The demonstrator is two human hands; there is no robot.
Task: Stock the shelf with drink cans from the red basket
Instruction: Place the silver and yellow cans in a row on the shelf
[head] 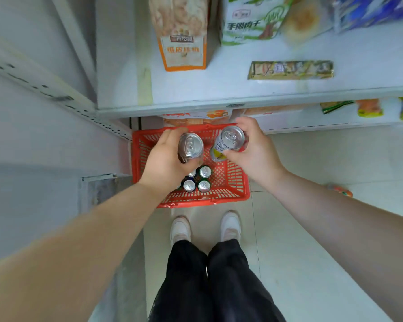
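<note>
Left can (190,145) in fingers (172,132), right can (230,139) likewise

The red basket (230,182) sits on the floor, just below the white shelf (242,84). It is plastic with holes all over its sides. 4 drink cans (197,180) stand up close together inside it, and their silver tops show. 2 more cans are up above the basket. One can (190,146) is dark. The other can (228,141) is white and yellow and tilts a little.
</note>
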